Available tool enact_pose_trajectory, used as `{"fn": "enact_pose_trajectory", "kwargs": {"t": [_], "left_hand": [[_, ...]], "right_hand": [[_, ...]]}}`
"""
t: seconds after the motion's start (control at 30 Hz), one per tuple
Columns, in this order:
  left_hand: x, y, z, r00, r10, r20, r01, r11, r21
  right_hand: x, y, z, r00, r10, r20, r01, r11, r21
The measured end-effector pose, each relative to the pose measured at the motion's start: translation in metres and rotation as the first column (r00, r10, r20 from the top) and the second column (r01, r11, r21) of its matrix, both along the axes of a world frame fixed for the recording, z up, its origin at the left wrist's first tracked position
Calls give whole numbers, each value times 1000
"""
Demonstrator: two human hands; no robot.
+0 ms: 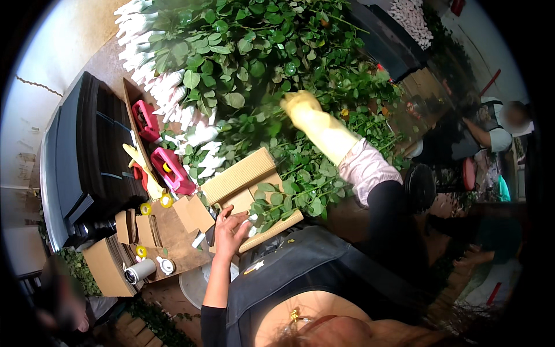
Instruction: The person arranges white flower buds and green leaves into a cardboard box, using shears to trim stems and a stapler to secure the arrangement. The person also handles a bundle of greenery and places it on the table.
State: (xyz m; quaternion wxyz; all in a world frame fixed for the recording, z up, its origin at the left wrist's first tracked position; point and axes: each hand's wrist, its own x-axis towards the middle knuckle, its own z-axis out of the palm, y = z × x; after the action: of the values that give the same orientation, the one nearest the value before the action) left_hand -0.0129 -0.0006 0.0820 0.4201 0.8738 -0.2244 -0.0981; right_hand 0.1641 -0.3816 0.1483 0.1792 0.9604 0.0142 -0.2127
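My left hand (230,228), bare, rests on a corrugated cardboard wrap (237,173), its fingers curved and apart beside a small white piece and leafy rose stems (289,196) that lie in the wrap. My right hand (298,107), in a long yellow rubber glove with a pale pink cuff, reaches into a big pile of green foliage (237,40); its fingers are curled, and what is in them is hidden among leaves. White-wrapped flower heads (136,52) line the pile's left side.
Left: dark stacked sheets (92,150), pink containers (170,170), a spare yellow glove (150,179), tape rolls (144,208), cardboard (104,272), a grey cylinder (139,272). Right: a co-worker (488,127), a dark round stool (419,188), another person's hand (471,257). Another person sits at lower left (69,312).
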Motion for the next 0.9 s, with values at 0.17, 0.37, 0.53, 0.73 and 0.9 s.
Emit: {"fn": "enact_pose_trajectory", "kwargs": {"t": [0.17,0.37,0.53,0.73,0.9], "left_hand": [[1,3,5,986,-76,148,64,994,90],[0,6,1,999,-36,8,37,997,-66],[-6,10,-18,879,115,-462,-245,941,-232],[-2,3,-24,970,27,-241,-99,950,-295],[-7,5,-7,979,53,-196,-94,974,-207]], "right_hand": [[-27,-21,32,561,186,807,-515,842,164],[-76,-7,80,853,121,508,-361,840,405],[-137,31,66,980,189,-56,-161,931,328],[-153,14,-19,804,-252,-539,353,931,91],[-138,-6,43,911,98,-400,105,884,456]]}}
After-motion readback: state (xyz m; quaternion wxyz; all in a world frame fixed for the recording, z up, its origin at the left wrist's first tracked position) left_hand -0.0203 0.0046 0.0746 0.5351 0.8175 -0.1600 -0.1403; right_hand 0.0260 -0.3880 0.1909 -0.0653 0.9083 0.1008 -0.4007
